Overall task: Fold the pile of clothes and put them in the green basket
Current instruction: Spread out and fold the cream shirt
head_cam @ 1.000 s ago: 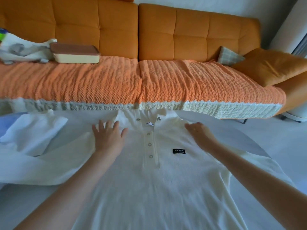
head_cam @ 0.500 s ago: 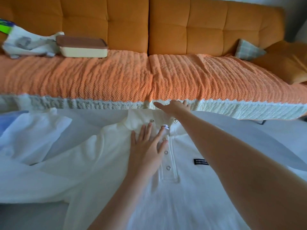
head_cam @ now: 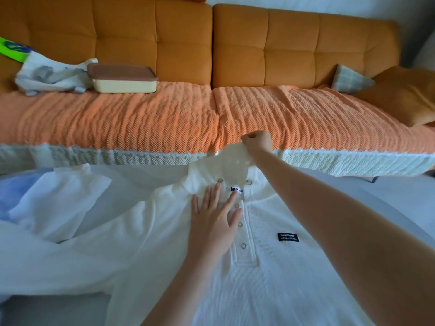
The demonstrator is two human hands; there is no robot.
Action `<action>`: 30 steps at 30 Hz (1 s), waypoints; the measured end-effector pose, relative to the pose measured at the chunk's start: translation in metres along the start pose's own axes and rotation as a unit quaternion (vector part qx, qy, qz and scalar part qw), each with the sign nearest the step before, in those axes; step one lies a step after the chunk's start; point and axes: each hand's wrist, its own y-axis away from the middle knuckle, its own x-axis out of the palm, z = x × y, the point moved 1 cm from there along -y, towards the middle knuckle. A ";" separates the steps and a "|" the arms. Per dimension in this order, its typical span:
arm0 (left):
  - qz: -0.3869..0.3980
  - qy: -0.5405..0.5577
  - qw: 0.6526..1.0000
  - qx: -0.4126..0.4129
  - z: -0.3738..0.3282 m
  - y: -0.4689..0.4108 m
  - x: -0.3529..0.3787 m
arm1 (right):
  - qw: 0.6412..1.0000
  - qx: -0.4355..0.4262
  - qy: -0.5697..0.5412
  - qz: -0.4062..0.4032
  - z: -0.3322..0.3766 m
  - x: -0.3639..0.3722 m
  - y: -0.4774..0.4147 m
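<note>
A white polo shirt (head_cam: 270, 278) with metal snap buttons and a small black chest label lies face up on the grey table (head_cam: 400, 220). My left hand (head_cam: 215, 222) rests flat on it with straight fingers, just left of the button placket. My right hand (head_cam: 255, 142) pinches the shirt's collar and holds it lifted above the far table edge. More white and pale blue clothes (head_cam: 47, 203) lie heaped at the left. No green basket is in view.
An orange sofa (head_cam: 211, 48) with an orange knitted throw runs across the back. On it sit a cream box with a brown lid (head_cam: 122, 78), a white and grey bag (head_cam: 47, 76), a checked cushion (head_cam: 350, 78) and an orange cushion (head_cam: 404, 95).
My right hand went from the shirt's shoulder to the collar, gripped it and lifted it. My left hand slid right to beside the placket.
</note>
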 end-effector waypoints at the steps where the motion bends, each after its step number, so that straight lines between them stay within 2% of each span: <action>1: 0.001 -0.001 1.000 0.001 -0.001 0.000 -0.001 | 1.000 -0.007 0.018 -0.014 0.003 -0.003 -0.003; 4: -0.005 0.005 1.000 0.004 -0.003 -0.001 -0.001 | 0.995 -0.044 0.049 -0.080 0.010 -0.005 -0.010; 5: -0.007 0.004 1.000 0.005 -0.003 -0.001 0.000 | 0.992 -0.065 0.084 -0.068 0.011 -0.002 -0.010; 7: -0.013 0.006 1.000 0.005 -0.003 -0.001 0.000 | 0.980 -0.083 0.177 0.035 0.008 0.011 -0.010; 9: -0.018 0.011 1.000 0.004 -0.002 -0.001 0.000 | 0.953 -0.061 0.266 0.128 -0.001 0.025 -0.004; 12: -0.012 0.013 1.000 0.003 -0.003 -0.002 0.000 | 0.928 -0.029 0.341 0.145 -0.010 0.044 0.001; 16: -0.019 0.021 1.000 0.006 -0.001 -0.002 0.003 | 0.893 0.007 0.432 0.125 -0.016 0.060 0.006; 22: -0.029 0.040 0.999 0.007 0.002 -0.004 0.007 | 0.952 0.067 0.281 0.104 -0.012 0.062 -0.004; 27: -0.018 0.030 0.999 0.003 0.001 -0.003 0.005 | 0.981 -0.021 0.188 0.044 -0.015 0.062 -0.005; 30: -0.052 0.117 0.992 0.003 0.003 -0.005 0.000 | 0.990 -0.123 0.069 -0.016 0.005 0.044 0.022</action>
